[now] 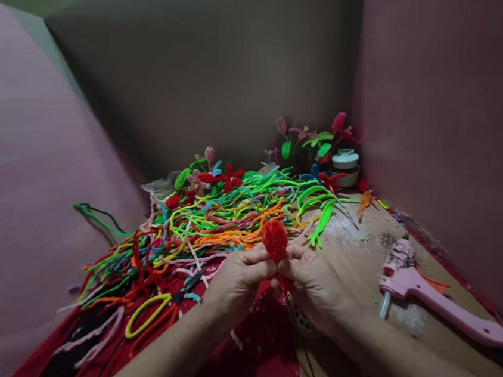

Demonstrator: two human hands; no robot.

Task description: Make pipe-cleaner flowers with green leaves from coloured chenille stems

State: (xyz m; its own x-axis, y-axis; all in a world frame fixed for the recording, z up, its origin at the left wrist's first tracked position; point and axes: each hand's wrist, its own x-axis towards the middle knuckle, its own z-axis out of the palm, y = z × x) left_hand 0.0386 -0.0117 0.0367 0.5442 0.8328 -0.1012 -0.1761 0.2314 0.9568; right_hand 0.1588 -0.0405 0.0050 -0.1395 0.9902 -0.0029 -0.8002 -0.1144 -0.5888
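Observation:
Between my two hands stands a red pipe-cleaner flower bud (275, 239), upright with its fuzzy head above my fingertips. My left hand (245, 272) pinches its base from the left, thumb and forefinger closed. From the right, my right hand (307, 278) pinches the same base, its fingers curled in. The lower end of the bud is mostly hidden by my fingers. Just left of my left wrist lie scissors (148, 315) with yellow and orange handles. A heap of many-coloured pipe cleaners (225, 222) spreads out beyond my hands.
A pink glue gun (441, 307) rests on the cardboard (352, 253) at right. Finished pipe-cleaner flowers (230, 177) sit on the heap, with more by a white lidded jar (345, 159) at the back. Walls (445, 143) close in the table; red cloth (255, 363) covers its front.

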